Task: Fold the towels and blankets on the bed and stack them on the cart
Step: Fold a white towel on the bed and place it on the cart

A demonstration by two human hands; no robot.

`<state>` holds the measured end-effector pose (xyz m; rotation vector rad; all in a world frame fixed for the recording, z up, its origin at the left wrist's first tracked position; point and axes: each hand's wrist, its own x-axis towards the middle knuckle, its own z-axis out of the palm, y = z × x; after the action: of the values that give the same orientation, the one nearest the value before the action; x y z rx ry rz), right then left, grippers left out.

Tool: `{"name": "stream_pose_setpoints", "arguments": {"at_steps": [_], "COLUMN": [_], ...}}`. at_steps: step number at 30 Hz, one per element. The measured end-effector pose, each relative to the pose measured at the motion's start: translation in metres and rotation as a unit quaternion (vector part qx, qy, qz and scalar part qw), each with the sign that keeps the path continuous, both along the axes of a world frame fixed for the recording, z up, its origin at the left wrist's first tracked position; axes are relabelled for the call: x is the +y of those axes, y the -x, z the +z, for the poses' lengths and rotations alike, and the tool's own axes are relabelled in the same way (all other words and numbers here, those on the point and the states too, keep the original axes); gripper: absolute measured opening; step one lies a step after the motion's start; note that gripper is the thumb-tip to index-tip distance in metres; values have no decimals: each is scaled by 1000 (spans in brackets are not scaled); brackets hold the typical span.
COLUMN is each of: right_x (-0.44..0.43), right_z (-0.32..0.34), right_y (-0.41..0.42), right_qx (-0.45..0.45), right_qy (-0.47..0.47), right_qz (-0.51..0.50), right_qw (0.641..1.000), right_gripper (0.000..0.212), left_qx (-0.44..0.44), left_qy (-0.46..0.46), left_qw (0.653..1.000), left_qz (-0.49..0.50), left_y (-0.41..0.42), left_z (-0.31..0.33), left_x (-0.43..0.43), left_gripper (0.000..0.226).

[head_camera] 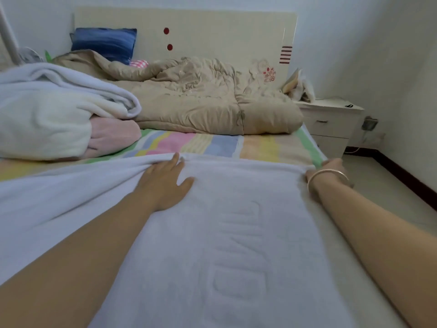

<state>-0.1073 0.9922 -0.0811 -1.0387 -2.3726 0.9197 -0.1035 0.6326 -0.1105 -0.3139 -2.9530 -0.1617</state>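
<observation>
head view, looking down a bed from its foot; a white towel (236,233) lies spread flat across the near part of the striped sheet (201,140), with raised lettering down its middle; both bare arms reach forward over it.

the left hand (165,183) lies palm down on the towel's far edge, fingers straight and slightly spread, pressing the cloth; small creases fan out to its left; the right hand (331,168), with a bracelet (328,177) on its wrist, curls over the towel's far right corner at the side of the bed and grips it; its fingertips are hidden.

the step looks like squaring the towel before the first fold; to do it well, pull the gripped corner taut against the flat hand, smooth the creases outward, then match far edge to near edge so the corners meet.

further up the bed, at left, a white blanket (47,110) sits heaped on a pink blanket (113,136), both unfolded; behind them lie a rumpled beige quilt (201,95) and a blue pillow (104,43).

containers: no cart is in view; the nightstand (331,124) at right has its drawers closed, contents unseen; pale items rest on top, too blurred to name.
</observation>
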Motion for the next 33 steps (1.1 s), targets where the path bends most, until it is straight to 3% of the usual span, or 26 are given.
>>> {"name": "stream_pose_setpoints", "arguments": {"at_steps": [4,6,9,12,15,18,20,26,33], "right_x": [-41,-78,-138,-173,-179,-196,-219,-275,-338], "right_z": [17,28,35,17,9,16,18,19,19], "right_y": [-32,-52,-77,-104,-127,-154,-183,-263,-358], "right_qx": [-29,-59,-185,-260,-274,-281,-278,-229,-222], "right_qy": [-140,-191,-230,-264,-277,-236,-226,-243,-269], "right_qz": [105,208,377,448,422,441,474,510,519], "right_qw": [984,957,878,814,818,819,804,793,780], "right_gripper": [67,61,54,61,68,69,71,71,70], "left_qx": [32,87,63,-16,-85,-111,-120,-86,-73], "left_qy": [94,136,141,46,-22,-38,-20,47,36], "left_qw": [994,986,988,999,994,991,991,994,994], "left_qz": [-41,-49,-18,-20,-64,-63,-53,-38,-70], "left_y": [-9,-22,-47,-89,-150,-201,-233,-287,-337], "left_z": [-2,4,21,30,28,32,38,41,42], "left_x": [7,19,36,19,-28,-73,-101,-146,-186], "left_gripper": [58,55,55,49,56,107,124,121,122]}}
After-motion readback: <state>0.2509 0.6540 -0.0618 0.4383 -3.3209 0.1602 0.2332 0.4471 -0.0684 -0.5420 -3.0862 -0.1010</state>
